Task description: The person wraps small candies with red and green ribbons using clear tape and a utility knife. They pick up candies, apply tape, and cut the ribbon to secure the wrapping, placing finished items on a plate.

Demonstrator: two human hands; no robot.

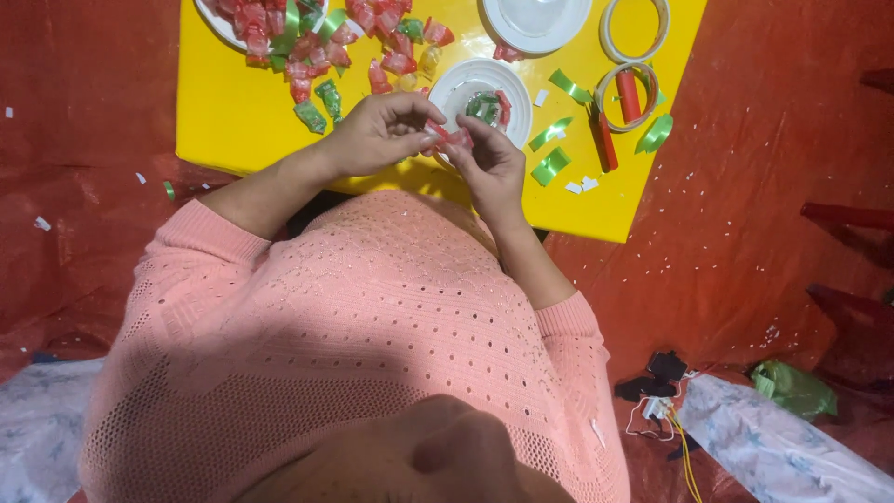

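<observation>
View from above, looking down my pink knitted sweater (372, 317) to the yellow counter (233, 112). My left hand (377, 133) and right hand (491, 168) meet over the counter's near edge, and between them I hold a small red wrapped piece (450, 136). The fingers of both hands are closed in a pinch on it, the left at its 9 o'clock end and the right at its 3 o'clock end; what lies inside the wrap cannot be made out.

Just beyond my fingertips, at 12 o'clock, stands a small white bowl (463, 82) with a few green and red pieces in it. At 10 o'clock a white plate (216, 20) carries a heap of red and green wrapped pieces (307, 42), some spilling onto the counter. At 1 o'clock lies an upturned white lid (535, 20); at 2 o'clock are two tape rolls (629, 84), a red stick (607, 142) and loose green ribbon strips (551, 149). The floor around is covered with red sheeting (764, 205).

Handling, as I judge it: the piece looks very light, its film wrap thin, glossy and somewhat slippery, easily creased or torn. It is best held by fingertip pinches at the two ends, lightly, leaving the middle free.
</observation>
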